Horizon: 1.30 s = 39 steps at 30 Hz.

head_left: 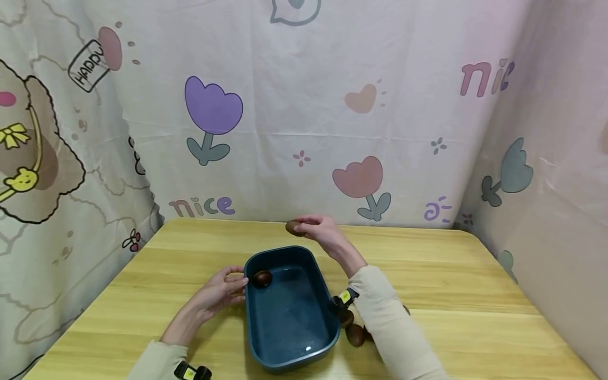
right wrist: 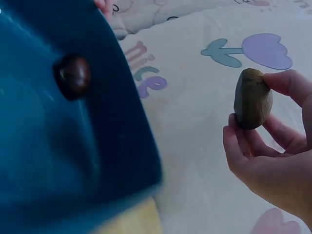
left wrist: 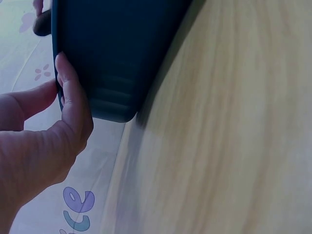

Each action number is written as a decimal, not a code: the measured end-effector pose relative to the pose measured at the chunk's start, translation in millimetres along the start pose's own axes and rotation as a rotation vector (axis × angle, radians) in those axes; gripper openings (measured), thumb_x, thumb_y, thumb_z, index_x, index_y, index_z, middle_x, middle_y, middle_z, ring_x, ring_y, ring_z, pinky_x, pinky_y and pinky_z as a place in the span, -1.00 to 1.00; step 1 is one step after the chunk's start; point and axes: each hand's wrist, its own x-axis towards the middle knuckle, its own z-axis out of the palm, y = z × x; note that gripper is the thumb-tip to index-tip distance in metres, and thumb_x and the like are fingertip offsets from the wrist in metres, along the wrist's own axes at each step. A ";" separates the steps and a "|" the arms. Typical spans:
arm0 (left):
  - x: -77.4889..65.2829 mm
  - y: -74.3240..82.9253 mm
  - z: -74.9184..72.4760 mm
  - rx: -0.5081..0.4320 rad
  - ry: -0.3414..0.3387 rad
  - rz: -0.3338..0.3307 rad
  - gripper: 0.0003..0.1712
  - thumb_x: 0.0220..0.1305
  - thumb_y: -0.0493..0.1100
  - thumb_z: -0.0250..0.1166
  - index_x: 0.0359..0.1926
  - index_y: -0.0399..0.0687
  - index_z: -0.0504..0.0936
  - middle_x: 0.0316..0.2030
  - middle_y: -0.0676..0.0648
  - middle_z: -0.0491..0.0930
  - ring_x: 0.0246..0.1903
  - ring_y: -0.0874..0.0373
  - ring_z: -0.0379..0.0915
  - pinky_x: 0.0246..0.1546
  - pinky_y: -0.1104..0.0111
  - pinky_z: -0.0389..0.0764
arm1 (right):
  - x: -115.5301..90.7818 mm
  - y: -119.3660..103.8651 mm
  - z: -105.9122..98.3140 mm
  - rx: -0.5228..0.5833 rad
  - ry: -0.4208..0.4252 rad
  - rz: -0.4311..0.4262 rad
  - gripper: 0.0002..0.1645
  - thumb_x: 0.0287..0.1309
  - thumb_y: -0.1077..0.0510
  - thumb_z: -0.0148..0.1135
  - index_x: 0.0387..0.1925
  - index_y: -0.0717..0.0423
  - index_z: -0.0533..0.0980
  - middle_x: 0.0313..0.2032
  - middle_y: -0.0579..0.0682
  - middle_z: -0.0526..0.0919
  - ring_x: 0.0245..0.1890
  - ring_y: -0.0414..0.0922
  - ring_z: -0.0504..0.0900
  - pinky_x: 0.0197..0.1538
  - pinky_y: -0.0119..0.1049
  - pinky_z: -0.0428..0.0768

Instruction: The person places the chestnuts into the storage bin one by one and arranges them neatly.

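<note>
A deep blue rectangular tub (head_left: pixel 292 311) stands on the table, its left rim gripped by my left hand (head_left: pixel 222 289). In the left wrist view the thumb and fingers of the left hand (left wrist: pixel 53 122) straddle that rim. Beyond the tub's far end, my right hand (head_left: pixel 323 234) pinches a smooth brown stone (head_left: pixel 294 228). The right wrist view shows this oval stone (right wrist: pixel 253 99) between the thumb and fingertips of the right hand (right wrist: pixel 280 146), off to the side of the tub. Inside the tub, near the left wall, lies another dark brown stone (head_left: pixel 262 278).
Several more brown stones (head_left: pixel 354 334) lie on the wooden table (head_left: pixel 456 295) at the tub's right side, partly hidden under the right sleeve (head_left: pixel 396 322). A printed cloth (head_left: pixel 285 105) hangs behind the table's far edge and along both sides.
</note>
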 end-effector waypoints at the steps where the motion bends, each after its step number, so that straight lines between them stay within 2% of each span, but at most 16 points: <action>1: 0.4 -0.2 0.4 -0.001 -0.004 0.002 -0.52 0.45 -0.27 0.08 0.19 -0.37 0.07 -0.22 -0.12 0.55 -0.30 0.13 0.50 -0.18 0.30 0.58 | 0.9 2.9 2.7 0.000 -0.002 0.001 -0.60 0.21 0.30 0.19 0.06 0.44 0.49 0.00 0.24 0.55 -0.06 -0.01 0.55 0.14 -0.14 0.47; 12: 3.4 1.7 4.2 -0.005 -0.002 -0.009 -0.50 0.46 -0.27 0.06 0.22 -0.38 0.02 -0.22 -0.12 0.54 -0.30 0.15 0.49 -0.21 0.31 0.58 | 6.9 27.1 24.0 -0.069 -0.004 0.044 -0.61 0.15 0.27 0.28 0.02 0.38 0.56 -0.03 0.17 0.63 -0.13 -0.08 0.56 0.08 -0.16 0.50; 20: 2.2 0.3 4.2 -0.017 0.002 -0.020 -0.52 0.45 -0.29 0.06 0.20 -0.36 0.03 -0.23 -0.11 0.52 -0.31 0.15 0.48 -0.22 0.32 0.58 | 3.8 50.3 29.3 -0.225 -0.069 0.049 -0.61 0.13 0.20 0.36 -0.02 0.32 0.60 -0.16 0.08 0.66 -0.23 -0.12 0.56 -0.06 -0.27 0.53; 25: 2.6 0.8 3.1 -0.036 -0.006 -0.008 -0.54 0.45 -0.28 0.07 0.18 -0.34 0.05 -0.24 -0.10 0.53 -0.31 0.15 0.48 -0.23 0.32 0.58 | 4.5 54.4 30.0 -0.309 -0.111 0.043 -0.63 0.16 0.19 0.34 -0.02 0.28 0.60 -0.16 0.07 0.66 -0.22 -0.10 0.53 -0.03 -0.24 0.51; 29: 2.3 1.0 0.5 -0.033 -0.005 -0.012 -0.56 0.45 -0.29 0.06 0.18 -0.32 0.05 -0.24 -0.09 0.53 -0.31 0.15 0.49 -0.23 0.32 0.58 | 7.2 57.2 33.9 -0.379 -0.157 0.069 -0.64 0.17 0.14 0.35 -0.02 0.22 0.62 -0.16 0.01 0.65 -0.20 -0.12 0.52 -0.03 -0.24 0.50; 39: 2.3 2.0 -0.1 -0.027 0.001 -0.015 -0.54 0.45 -0.28 0.06 0.19 -0.33 0.04 -0.24 -0.08 0.53 -0.32 0.16 0.49 -0.22 0.32 0.58 | 9.5 63.4 41.8 -0.500 -0.120 0.122 -0.63 0.06 0.19 0.44 -0.08 0.24 0.64 -0.21 0.01 0.67 -0.23 -0.16 0.52 -0.07 -0.29 0.51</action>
